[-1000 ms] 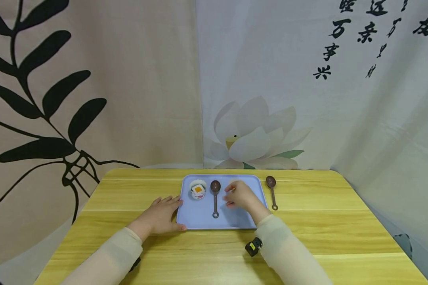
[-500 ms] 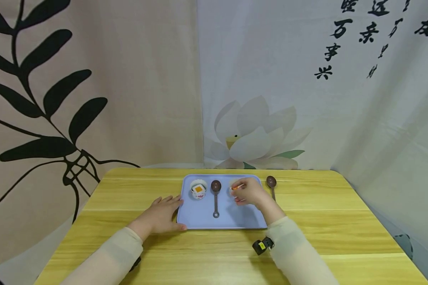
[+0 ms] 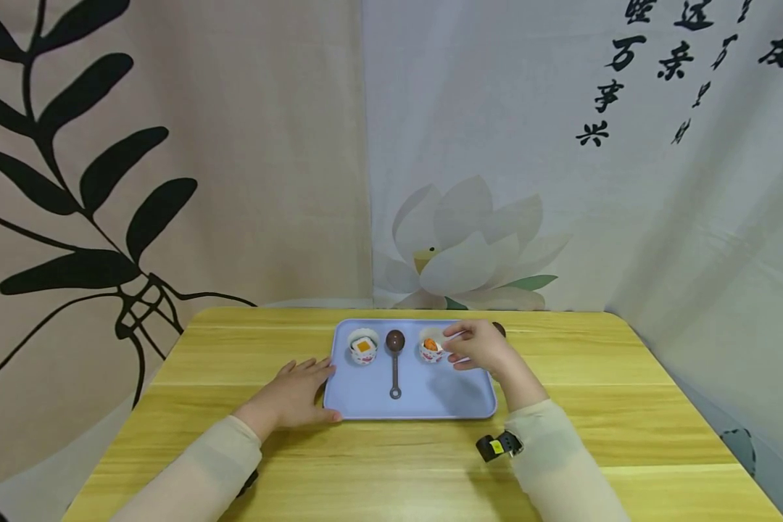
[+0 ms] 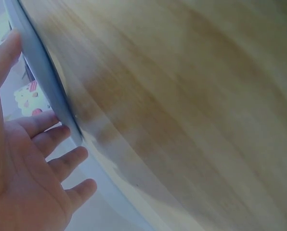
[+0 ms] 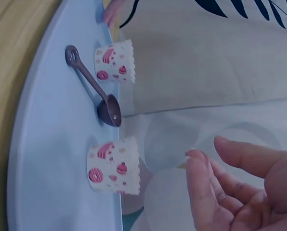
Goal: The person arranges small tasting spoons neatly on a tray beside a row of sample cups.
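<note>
A light blue tray [image 3: 365, 402] lies on the table, and my left hand [image 3: 295, 396] rests against its left edge with fingers spread. In the left wrist view its fingertips and thumb meet the tray's rim. On the tray stand two paper baking cups with a red and pink print: a left cup [image 3: 363, 355] with a white and orange piece inside, and a right cup [image 3: 431, 354] with an orange piece inside. A brown measuring spoon [image 3: 394, 362] lies between them. My right hand [image 3: 483, 348] hovers just right of the right cup, fingers loosely bent, holding nothing.
A second brown spoon [image 3: 499, 329] lies on the wooden table [image 3: 391, 471] right of the tray, mostly hidden behind my right hand. Behind the table hangs a printed curtain [image 3: 287, 181].
My right hand has moved right, away from the right cup, uncovering the orange piece in it and now covering most of the second spoon. My left hand stays put.
</note>
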`<action>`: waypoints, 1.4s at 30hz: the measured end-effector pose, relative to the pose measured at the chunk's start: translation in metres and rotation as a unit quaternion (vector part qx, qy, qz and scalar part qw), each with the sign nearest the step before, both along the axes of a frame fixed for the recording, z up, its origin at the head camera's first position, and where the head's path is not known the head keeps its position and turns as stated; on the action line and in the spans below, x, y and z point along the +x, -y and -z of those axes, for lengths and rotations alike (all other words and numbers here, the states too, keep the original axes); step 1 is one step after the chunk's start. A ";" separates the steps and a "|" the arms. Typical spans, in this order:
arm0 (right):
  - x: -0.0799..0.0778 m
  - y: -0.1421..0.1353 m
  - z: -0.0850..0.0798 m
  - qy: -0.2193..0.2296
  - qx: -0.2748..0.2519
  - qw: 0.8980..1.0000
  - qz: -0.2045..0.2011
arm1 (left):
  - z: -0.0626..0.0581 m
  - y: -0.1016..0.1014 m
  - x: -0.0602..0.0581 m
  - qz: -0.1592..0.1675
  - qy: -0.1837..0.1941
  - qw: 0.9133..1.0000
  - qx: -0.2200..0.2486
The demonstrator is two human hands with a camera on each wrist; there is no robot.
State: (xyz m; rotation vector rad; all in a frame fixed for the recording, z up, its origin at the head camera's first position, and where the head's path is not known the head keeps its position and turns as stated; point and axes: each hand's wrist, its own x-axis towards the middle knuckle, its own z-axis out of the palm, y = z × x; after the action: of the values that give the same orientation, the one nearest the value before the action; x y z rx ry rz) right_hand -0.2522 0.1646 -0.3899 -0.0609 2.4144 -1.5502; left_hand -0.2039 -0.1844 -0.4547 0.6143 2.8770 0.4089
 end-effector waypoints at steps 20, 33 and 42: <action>-0.005 -0.054 0.008 -0.011 -0.016 1.000 -0.002 | 0.000 0.000 -0.001 -0.001 0.003 1.000 -0.004; -0.018 -0.080 0.037 -0.004 -0.013 0.998 0.064 | 0.001 0.001 0.000 0.001 0.008 1.000 -0.001; -0.024 -0.092 0.050 0.008 -0.006 0.995 0.101 | 0.004 0.001 0.000 -0.004 0.006 1.000 -0.001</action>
State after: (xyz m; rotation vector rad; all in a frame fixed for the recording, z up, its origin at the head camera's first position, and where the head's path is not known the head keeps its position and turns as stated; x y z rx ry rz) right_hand -0.2767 0.2567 -0.4402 0.1999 2.4622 -1.6429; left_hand -0.2043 -0.1853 -0.4583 0.5981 2.8689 0.4081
